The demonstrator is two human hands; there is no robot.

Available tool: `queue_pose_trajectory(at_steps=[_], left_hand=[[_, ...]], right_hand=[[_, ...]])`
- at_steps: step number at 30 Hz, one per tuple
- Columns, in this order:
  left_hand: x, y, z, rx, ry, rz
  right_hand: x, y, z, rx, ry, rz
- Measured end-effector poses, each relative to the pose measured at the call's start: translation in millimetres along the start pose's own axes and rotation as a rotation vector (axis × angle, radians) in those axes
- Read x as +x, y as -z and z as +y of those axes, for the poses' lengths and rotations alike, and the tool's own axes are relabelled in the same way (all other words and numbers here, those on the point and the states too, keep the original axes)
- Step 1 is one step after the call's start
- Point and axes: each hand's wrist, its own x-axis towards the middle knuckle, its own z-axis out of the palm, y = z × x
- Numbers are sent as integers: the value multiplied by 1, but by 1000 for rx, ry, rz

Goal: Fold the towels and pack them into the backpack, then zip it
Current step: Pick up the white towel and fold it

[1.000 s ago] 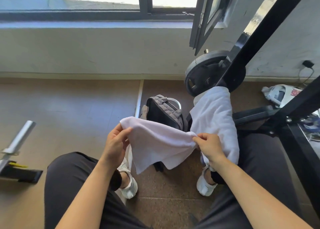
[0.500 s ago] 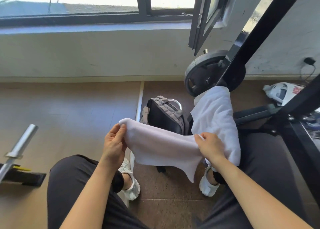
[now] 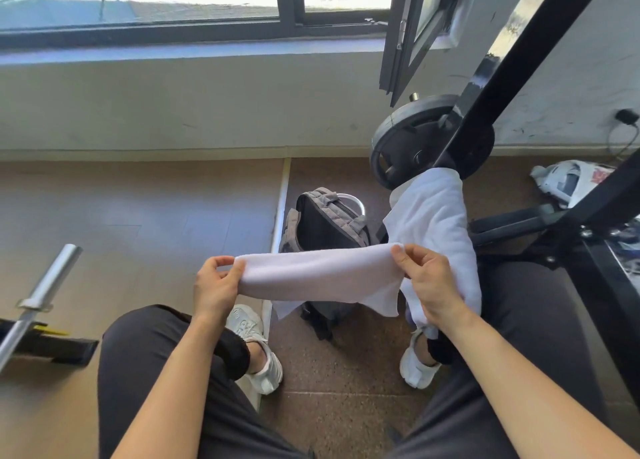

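I hold a small white towel (image 3: 322, 275) stretched flat between both hands above my knees. My left hand (image 3: 216, 285) pinches its left end and my right hand (image 3: 427, 280) pinches its right end; loose corners hang below. A second white towel (image 3: 433, 223) lies draped over my right knee. The grey and black backpack (image 3: 325, 221) stands upright on the floor between my feet, just beyond the held towel, its lower part hidden by it.
A black rack frame (image 3: 502, 77) with a weight plate (image 3: 401, 146) rises at the right. A steel barbell end (image 3: 45, 288) lies at the left. An open window sash (image 3: 408, 32) and a white plastic bag (image 3: 568, 181) are further back.
Both hands have lifted and pulled the towel level into a flat band; before, it sagged with a long corner hanging down. My right hand has moved up and its grip has shifted.
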Motion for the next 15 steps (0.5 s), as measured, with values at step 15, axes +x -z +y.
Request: queue_pose_trajectory(at_steps=[15], left_hand=[[0, 20, 10, -164, -224, -28]], right_hand=[[-19, 15, -24, -366, 677, -95]])
